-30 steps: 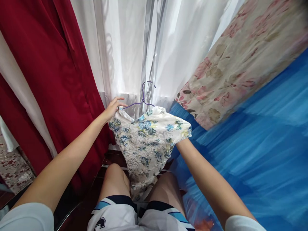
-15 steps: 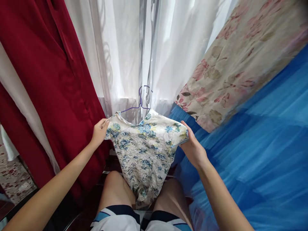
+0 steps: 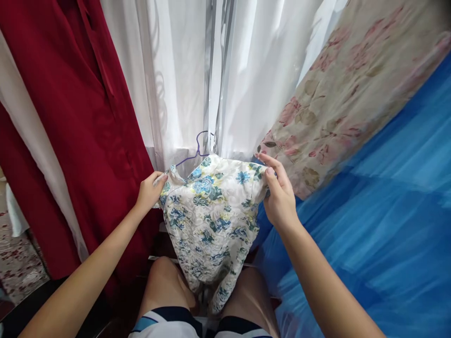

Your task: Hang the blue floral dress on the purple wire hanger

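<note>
Closest in, below and between the two hands, are the shorts [image 3: 169,327] and the bare thighs [image 3: 164,291]. The garment [image 3: 211,211], white with blue and green flowers, hangs between the hands, its lower part gathered and dropping between the thighs.

The left hand [image 3: 150,191] is closed narrowly, thumb and fingers pinching the garment's left shoulder edge. The right hand [image 3: 281,193] grips the opposite sleeve edge, its thumb on the near side and a finger stretched out past the cloth.

Just beyond the hands, and nearer the left one, the purple hanger [image 3: 198,144] rises from the neck opening; whether its hook is caught on anything, I cannot tell.

Red cloth [image 3: 116,188] falls to the left of and behind the left hand. Blue cloth [image 3: 369,225] spreads to the right of the right hand, with pink-flowered cloth [image 3: 324,117] above it. White cloth [image 3: 183,84] hangs beyond both hands.
</note>
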The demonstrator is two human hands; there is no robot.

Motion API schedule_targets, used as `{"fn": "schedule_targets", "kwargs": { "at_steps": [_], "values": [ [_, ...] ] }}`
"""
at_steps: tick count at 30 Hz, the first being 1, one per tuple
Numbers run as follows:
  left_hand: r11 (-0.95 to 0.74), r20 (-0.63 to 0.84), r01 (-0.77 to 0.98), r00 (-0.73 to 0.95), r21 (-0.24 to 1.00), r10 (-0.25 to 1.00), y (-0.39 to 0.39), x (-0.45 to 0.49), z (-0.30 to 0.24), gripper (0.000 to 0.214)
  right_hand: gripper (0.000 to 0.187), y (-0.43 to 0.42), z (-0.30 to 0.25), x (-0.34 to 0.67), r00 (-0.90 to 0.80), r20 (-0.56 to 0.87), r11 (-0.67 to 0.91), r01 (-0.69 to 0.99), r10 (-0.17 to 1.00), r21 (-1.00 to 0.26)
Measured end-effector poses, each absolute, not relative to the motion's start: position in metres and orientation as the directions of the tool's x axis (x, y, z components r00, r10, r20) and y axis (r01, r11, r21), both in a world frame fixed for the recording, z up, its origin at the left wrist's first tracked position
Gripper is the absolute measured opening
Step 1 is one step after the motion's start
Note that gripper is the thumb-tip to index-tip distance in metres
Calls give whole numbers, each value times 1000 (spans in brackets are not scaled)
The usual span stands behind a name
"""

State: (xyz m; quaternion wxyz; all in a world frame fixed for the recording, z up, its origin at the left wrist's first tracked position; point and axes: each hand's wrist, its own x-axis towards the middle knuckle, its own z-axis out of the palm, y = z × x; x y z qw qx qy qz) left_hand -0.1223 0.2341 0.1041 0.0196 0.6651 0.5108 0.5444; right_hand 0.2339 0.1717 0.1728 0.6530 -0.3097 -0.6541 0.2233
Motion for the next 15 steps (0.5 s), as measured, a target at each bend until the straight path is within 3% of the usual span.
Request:
{"fn": "schedule_targets", "kwargs": {
  "at_steps": [8, 15],
  "values": [
    [-543, 707, 583, -78, 604, 703, 259, -96, 97, 30, 47, 166, 195, 236, -45, 638, 640, 55, 768, -766],
    [-606, 698, 456, -47, 651, 714, 276, -77, 121, 29, 44, 181, 195, 230, -28, 612, 613, 19, 790, -790]
  ]
}}
